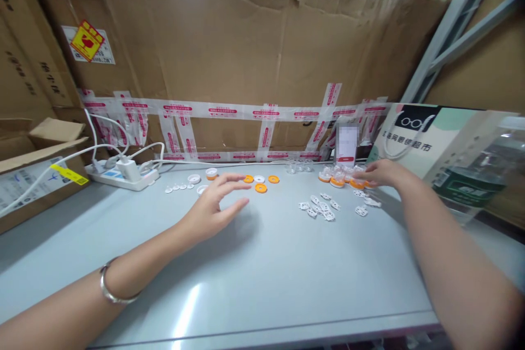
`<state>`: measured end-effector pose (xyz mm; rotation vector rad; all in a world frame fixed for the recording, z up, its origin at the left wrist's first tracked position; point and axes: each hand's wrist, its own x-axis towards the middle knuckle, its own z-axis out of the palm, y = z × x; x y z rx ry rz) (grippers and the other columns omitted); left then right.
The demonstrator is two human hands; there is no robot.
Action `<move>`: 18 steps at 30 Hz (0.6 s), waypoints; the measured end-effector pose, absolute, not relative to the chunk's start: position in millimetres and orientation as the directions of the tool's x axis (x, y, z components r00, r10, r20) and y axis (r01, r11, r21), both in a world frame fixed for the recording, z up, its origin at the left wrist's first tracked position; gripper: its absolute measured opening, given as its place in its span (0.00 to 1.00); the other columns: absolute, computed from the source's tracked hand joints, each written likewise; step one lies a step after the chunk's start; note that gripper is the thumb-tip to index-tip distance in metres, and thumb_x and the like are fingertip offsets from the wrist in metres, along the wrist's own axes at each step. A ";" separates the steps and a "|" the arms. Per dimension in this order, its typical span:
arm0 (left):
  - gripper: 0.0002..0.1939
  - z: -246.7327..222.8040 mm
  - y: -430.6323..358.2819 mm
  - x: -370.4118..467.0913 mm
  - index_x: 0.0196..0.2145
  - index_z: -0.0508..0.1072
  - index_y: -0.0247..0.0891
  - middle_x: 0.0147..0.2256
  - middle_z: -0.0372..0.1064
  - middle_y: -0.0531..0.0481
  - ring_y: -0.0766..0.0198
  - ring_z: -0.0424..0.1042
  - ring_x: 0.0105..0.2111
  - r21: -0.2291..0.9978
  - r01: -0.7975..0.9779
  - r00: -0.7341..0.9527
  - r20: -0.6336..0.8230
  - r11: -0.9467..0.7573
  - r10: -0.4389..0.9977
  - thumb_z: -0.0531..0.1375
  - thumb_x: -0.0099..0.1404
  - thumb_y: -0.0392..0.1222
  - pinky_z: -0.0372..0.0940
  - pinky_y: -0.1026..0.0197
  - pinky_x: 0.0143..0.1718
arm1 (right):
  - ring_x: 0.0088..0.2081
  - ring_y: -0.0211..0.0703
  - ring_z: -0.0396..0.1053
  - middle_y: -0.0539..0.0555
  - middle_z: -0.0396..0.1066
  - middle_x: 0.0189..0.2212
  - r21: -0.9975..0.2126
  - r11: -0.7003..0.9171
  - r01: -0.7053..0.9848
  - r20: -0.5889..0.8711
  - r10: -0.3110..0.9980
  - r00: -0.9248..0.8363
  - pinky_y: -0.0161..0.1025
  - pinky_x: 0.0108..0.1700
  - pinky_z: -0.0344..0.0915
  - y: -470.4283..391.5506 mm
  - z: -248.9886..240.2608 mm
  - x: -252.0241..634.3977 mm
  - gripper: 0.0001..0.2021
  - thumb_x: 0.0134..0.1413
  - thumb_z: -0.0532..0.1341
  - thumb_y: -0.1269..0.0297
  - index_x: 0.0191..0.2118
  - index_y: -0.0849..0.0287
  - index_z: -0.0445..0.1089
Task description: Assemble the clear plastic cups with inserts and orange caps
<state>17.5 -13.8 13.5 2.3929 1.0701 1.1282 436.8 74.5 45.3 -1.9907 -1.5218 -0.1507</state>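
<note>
My left hand (217, 205) hovers over the grey table with its fingers apart and nothing between them. Orange rings (261, 188) and a white ring (259, 179) lie just beyond its fingertips. Behind it are a white-and-orange round piece (211, 174), a white round part (194, 179) and several small white discs (175, 187). My right hand (383, 173) reaches to the right end of a cluster of clear-topped orange pieces (337, 181); its fingertips are at one piece, and its grip is unclear. White patterned pieces (324, 206) lie left of and below that hand.
A phone (346, 145) stands behind the cluster, with clear parts (299, 166) to its left. A power strip (123, 175) with cables sits at the left beside an open carton (41, 175). A printed box (426, 147) and a large bottle (476, 175) stand at the right.
</note>
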 end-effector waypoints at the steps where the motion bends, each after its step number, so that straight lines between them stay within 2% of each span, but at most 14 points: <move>1: 0.12 19.1 -10.4 13.8 0.43 0.71 0.44 0.49 0.63 0.46 0.58 0.62 0.51 0.523 0.506 0.380 0.579 -0.686 0.722 0.54 0.63 0.43 0.56 0.53 0.53 | 0.15 0.40 0.56 0.53 0.59 0.07 -0.396 -0.189 0.898 0.408 0.840 0.357 0.41 0.23 0.51 73.5 48.9 435.9 0.16 0.25 0.70 0.61 0.07 0.59 0.62; 3: 0.11 31.4 -0.6 2.5 0.41 0.72 0.41 0.47 0.66 0.46 0.58 0.64 0.49 0.516 0.526 0.279 0.645 -0.675 0.711 0.54 0.63 0.45 0.59 0.57 0.49 | 0.17 0.42 0.57 0.56 0.62 0.10 -0.384 -0.262 0.885 0.371 0.834 0.408 0.42 0.24 0.51 70.2 56.6 430.0 0.15 0.27 0.69 0.57 0.11 0.60 0.65; 6: 0.17 46.0 20.3 -24.5 0.39 0.72 0.37 0.42 0.70 0.45 0.58 0.67 0.44 0.486 0.691 0.107 0.663 -0.535 0.741 0.49 0.65 0.48 0.60 0.61 0.46 | 0.24 0.44 0.60 0.58 0.69 0.21 -0.384 -0.238 0.892 0.449 0.796 0.406 0.41 0.28 0.52 63.2 66.0 407.0 0.14 0.40 0.62 0.51 0.22 0.59 0.70; 8: 0.20 49.3 35.8 -48.0 0.41 0.72 0.37 0.42 0.71 0.46 0.57 0.69 0.42 0.353 0.885 0.113 0.471 -0.305 0.875 0.45 0.65 0.49 0.61 0.62 0.41 | 0.27 0.43 0.61 0.58 0.70 0.25 -0.385 -0.168 0.907 0.515 0.777 0.362 0.39 0.29 0.52 58.1 68.5 383.7 0.15 0.47 0.57 0.51 0.27 0.58 0.70; 13: 0.09 39.1 63.0 -104.9 0.25 0.75 0.38 0.28 0.75 0.47 0.55 0.71 0.30 0.204 0.956 0.185 0.137 -0.211 0.973 0.57 0.49 0.43 0.61 0.62 0.32 | 0.22 0.37 0.58 0.50 0.62 0.16 -0.361 0.048 0.931 0.577 0.796 0.182 0.35 0.27 0.51 50.5 58.6 329.1 0.21 0.53 0.52 0.48 0.19 0.59 0.64; 15: 0.11 34.1 68.3 -118.8 0.26 0.75 0.37 0.28 0.75 0.45 0.54 0.71 0.30 0.154 0.970 0.180 0.069 -0.189 0.981 0.58 0.45 0.44 0.62 0.62 0.30 | 0.20 0.36 0.55 0.48 0.57 0.13 -0.346 0.149 0.926 0.580 0.810 0.087 0.34 0.25 0.49 50.0 51.8 316.7 0.22 0.53 0.52 0.49 0.17 0.59 0.63; 18: 0.17 28.5 73.8 -127.1 0.31 0.75 0.36 0.34 0.74 0.44 0.54 0.72 0.34 0.095 0.982 0.161 0.026 -0.163 0.987 0.59 0.43 0.46 0.62 0.63 0.32 | 0.18 0.35 0.54 0.46 0.54 0.11 -0.335 0.269 0.903 0.573 0.819 -0.031 0.34 0.24 0.48 50.7 43.3 307.5 0.22 0.53 0.52 0.50 0.16 0.59 0.62</move>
